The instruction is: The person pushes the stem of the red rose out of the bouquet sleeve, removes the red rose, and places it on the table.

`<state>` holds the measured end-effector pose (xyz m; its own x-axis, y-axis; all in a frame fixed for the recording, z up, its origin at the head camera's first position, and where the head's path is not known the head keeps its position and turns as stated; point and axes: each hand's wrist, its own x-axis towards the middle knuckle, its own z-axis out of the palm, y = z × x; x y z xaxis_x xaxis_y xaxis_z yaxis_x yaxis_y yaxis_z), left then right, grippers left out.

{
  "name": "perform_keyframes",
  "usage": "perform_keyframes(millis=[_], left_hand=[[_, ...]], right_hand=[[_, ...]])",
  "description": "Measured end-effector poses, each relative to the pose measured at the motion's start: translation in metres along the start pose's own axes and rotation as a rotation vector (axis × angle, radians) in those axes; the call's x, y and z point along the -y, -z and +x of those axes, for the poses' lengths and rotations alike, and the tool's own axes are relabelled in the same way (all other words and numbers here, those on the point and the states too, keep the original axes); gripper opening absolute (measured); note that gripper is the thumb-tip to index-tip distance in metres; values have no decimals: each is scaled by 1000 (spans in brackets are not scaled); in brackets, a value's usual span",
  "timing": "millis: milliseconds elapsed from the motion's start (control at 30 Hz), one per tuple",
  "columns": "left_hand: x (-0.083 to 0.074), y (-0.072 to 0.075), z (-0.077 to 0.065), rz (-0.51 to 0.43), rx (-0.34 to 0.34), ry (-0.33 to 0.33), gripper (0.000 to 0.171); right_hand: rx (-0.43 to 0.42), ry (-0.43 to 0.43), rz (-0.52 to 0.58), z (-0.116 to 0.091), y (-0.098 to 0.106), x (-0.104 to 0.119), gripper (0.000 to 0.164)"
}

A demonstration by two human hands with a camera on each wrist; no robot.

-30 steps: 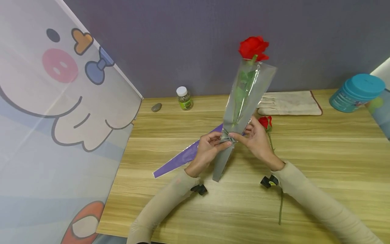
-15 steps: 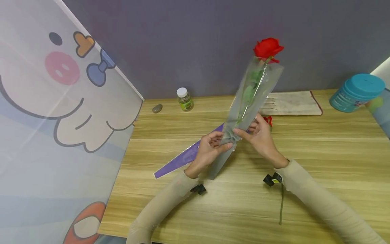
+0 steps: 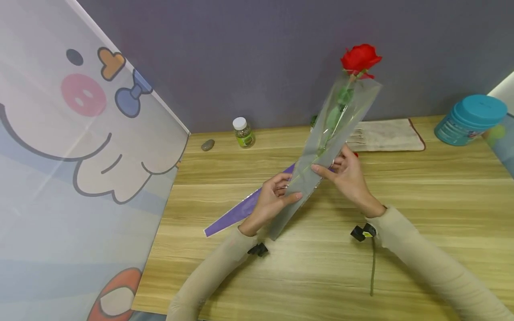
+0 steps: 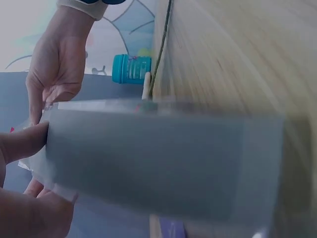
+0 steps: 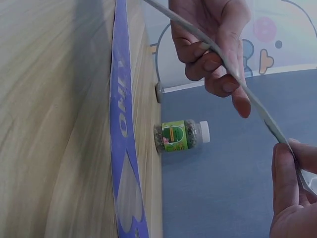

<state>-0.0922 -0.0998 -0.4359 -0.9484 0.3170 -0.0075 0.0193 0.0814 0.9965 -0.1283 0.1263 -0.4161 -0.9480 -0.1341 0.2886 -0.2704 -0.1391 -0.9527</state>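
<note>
A red rose (image 3: pixel 360 60) stands in a clear and grey flower sleeve (image 3: pixel 311 178), its bloom rising above the wide end. Held above the table, the sleeve leans up to the right. My left hand (image 3: pixel 272 201) pinches its lower part, thumb in front and fingers behind. Higher up, my right hand (image 3: pixel 348 177) pinches the opposite edge. In the right wrist view the sleeve (image 5: pixel 252 96) appears nearly edge-on between both hands. Beneath lies a purple flower sleeve (image 3: pixel 237 211). The stem (image 3: pixel 373 269) of a second rose shows below my right wrist; its bloom is almost wholly hidden.
Along the back of the wooden table (image 3: pixel 321 272) stand a grey stone (image 3: pixel 207 145), a small white-capped bottle (image 3: pixel 243 133), a pale work glove (image 3: pixel 387 135) and a teal tub (image 3: pixel 470 121). A grey wall rises behind, and a cartoon-printed panel (image 3: pixel 92 178) borders the left.
The crumpled gather in the sleeve between my hands has smoothed out flat. The wrapped rose tilts further right, and my right hand has moved slightly up and right.
</note>
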Motion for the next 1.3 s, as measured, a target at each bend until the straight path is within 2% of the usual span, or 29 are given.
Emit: perform_keyframes(millis=[233,433,700,933,1133,1300], left_hand=[[-2,3,4,34,48,-47,52],[-15,1,13,17,23,-75,54],[-21,-4,24,-11,1,-34,54],[-19,-6,26,-3,0,-28,52],[-18,-6,24,16,-20,-28,50],[-17,-6,21,30,-32,-39,49]], right_hand=[[-17,-27,23,-1,-4,1,45],[-5,-28,21,-2,-6,2,48],[7,-34,-34,-4,-10,-1,53],[7,-33,-8,-2,-8,-3,48],[-43,-63,25,3,-5,1,31],[-103,-59,21,10,-1,7,30]])
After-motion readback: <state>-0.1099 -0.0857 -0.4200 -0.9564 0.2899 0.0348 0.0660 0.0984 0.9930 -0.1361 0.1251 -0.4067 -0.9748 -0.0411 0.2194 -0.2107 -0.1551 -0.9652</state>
